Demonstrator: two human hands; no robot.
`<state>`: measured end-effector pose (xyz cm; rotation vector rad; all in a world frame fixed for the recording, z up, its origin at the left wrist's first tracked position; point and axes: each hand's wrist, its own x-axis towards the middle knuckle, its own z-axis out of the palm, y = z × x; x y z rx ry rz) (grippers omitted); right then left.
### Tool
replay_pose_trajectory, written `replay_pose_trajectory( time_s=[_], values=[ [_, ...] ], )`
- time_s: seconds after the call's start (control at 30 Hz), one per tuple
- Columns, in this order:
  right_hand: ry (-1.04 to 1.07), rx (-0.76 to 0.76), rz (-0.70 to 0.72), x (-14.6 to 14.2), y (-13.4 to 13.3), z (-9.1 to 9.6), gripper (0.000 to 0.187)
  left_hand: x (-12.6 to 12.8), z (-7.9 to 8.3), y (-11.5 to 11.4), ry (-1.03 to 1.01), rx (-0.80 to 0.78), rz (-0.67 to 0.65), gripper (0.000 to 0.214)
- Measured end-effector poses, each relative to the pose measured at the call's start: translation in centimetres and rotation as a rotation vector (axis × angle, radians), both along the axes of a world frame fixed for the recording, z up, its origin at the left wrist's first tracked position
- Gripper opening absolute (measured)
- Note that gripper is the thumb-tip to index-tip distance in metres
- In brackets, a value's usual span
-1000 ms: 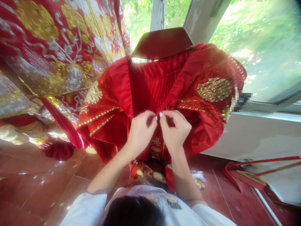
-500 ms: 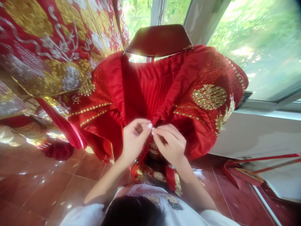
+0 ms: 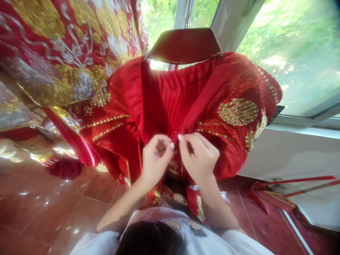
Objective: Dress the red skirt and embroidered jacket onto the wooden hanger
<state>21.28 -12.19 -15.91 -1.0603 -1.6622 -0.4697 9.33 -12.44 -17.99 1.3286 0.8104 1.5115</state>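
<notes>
A red garment (image 3: 170,95) with gold embroidery hangs over a dark red chair back (image 3: 186,44). My left hand (image 3: 155,159) and my right hand (image 3: 198,157) are side by side at the garment's gathered edge in the middle. Both are closed, fingertips pinching the red cloth where its two sides meet. What exactly lies between the fingertips is too small to make out. A gold round emblem (image 3: 237,111) shows on the garment to the right of my hands.
A larger red, gold and silver embroidered cloth (image 3: 58,60) hangs at the left. Glossy red floor tiles (image 3: 39,212) lie below. A window (image 3: 292,46) and white sill (image 3: 300,148) are at the right. Red straps (image 3: 278,198) lie on the floor at the right.
Both hands stayed pinching the garment's edge, dipping slightly and then closing into tighter fists. The view shifted a little.
</notes>
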Motion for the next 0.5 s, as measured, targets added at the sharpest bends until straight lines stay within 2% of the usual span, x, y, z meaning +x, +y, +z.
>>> replay_pose_trajectory(
  time_s=[0.07, 0.2, 0.3, 0.4, 0.5],
  values=[
    [-0.051, -0.007, 0.066, 0.3, -0.4, -0.1, 0.019, 0.1, -0.2, -0.1, 0.023, 0.030, 0.015, 0.018],
    [-0.085, -0.026, 0.114, 1.2, -0.5, 0.0, 0.017, 0.4, -0.4, 0.2, 0.123, 0.069, 0.051, 0.034],
    [-0.086, -0.071, 0.202, 2.0, -0.1, 0.2, 0.018, 0.2, -0.4, 0.7, 0.248, 0.107, 0.001, 0.039],
    [-0.075, -0.158, 0.297, 2.9, 0.1, 0.3, 0.017, 0.0, -0.4, 1.0, 0.300, 0.114, -0.072, 0.037],
    [-0.068, -0.186, 0.311, 3.6, -0.1, 0.7, 0.013, 0.1, -0.9, 1.0, 0.272, 0.089, -0.035, 0.031]
  ],
)
